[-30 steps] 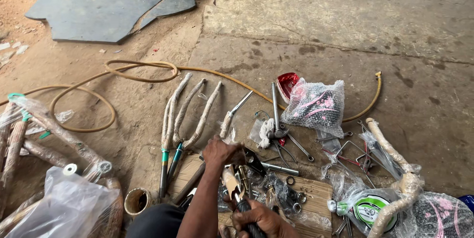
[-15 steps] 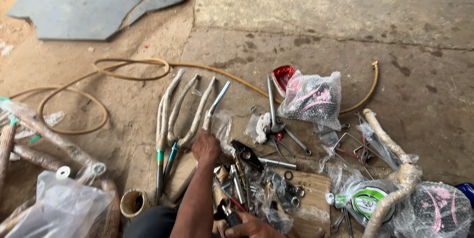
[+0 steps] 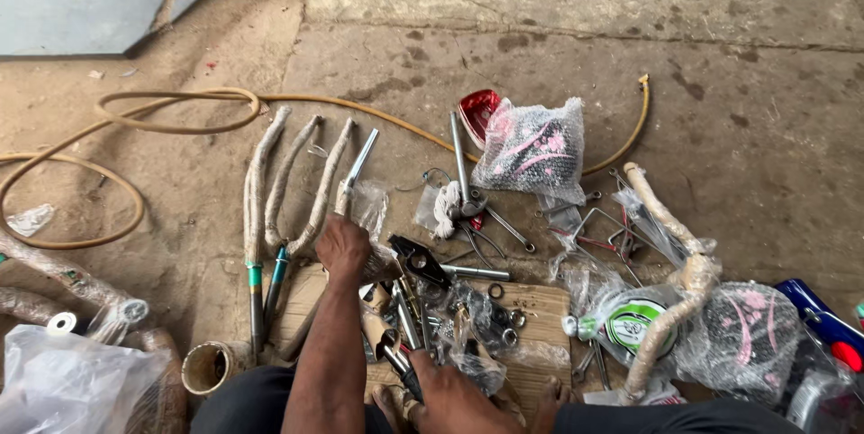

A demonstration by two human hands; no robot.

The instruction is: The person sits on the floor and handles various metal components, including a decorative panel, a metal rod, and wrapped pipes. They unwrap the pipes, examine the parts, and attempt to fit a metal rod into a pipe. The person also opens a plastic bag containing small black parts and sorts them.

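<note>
My left hand [image 3: 346, 248] reaches forward and grips the lower end of a paper-wrapped metal tube [image 3: 354, 172] that lies on the concrete floor. Next to it lie three more wrapped curved tubes [image 3: 286, 184]. My right hand [image 3: 447, 394] sits low near my knees and is closed on a metal hand tool [image 3: 393, 355] with dark grips. Between the hands, on a cardboard sheet [image 3: 531, 303], lies a pile of small parts in clear bags [image 3: 468, 326], with black pliers [image 3: 416, 258] on top.
A yellow hose [image 3: 171, 119] loops over the floor at left. A bubble-wrapped part [image 3: 535, 150] and a red reflector [image 3: 477, 110] lie ahead. Spanners [image 3: 481, 213], a wrapped handlebar [image 3: 679, 272], tape roll [image 3: 205, 366] and plastic bags [image 3: 63, 389] surround me.
The view has dropped closer to the floor. My left hand has moved forward and left from the parts pile to the wrapped metal tube and closed on it.
</note>
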